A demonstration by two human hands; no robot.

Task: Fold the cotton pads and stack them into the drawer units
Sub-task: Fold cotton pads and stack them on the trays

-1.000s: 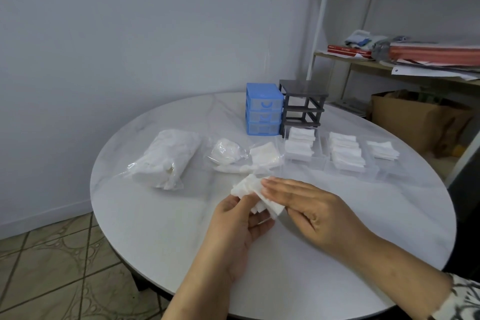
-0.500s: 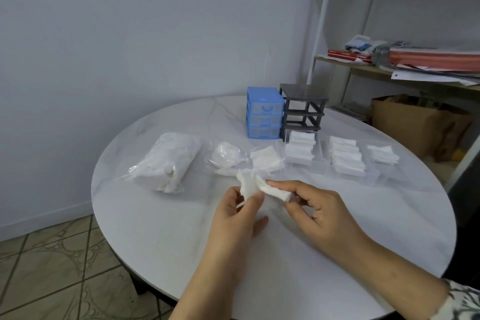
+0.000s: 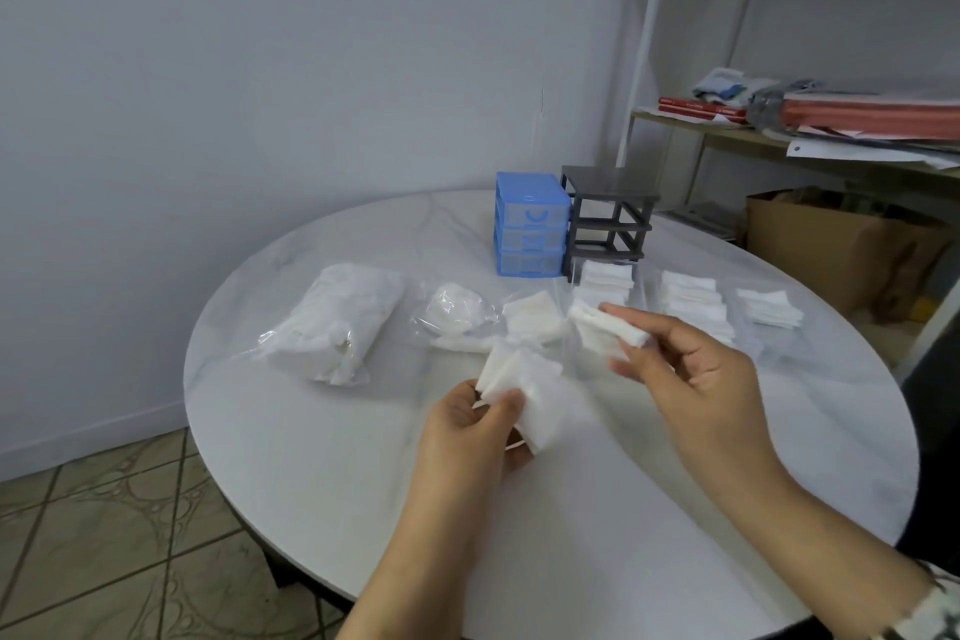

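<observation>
While left hand [image 3: 470, 424] and right hand [image 3: 691, 369] each pinch white cotton pads, flanked by clear plastic bags [image 3: 337, 322], blue drawer unit [image 3: 530, 231], round white marble desk [image 3: 322, 457], tiled floor [image 3: 104, 535].

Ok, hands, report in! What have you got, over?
Left hand pinches flat cotton pads. Right hand holds folded pad above table. Nothing blocking the pad stacks, over.

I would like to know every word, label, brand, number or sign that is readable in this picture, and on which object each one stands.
No text can be read here.
red books on the shelf: pale marks along the edge, too blurred to read.
white paper below the red folders: a small dark spot, too small to read.
blue drawer unit: only curved handles, no lettering.
Cotton pads and bags: no print visible.
</observation>
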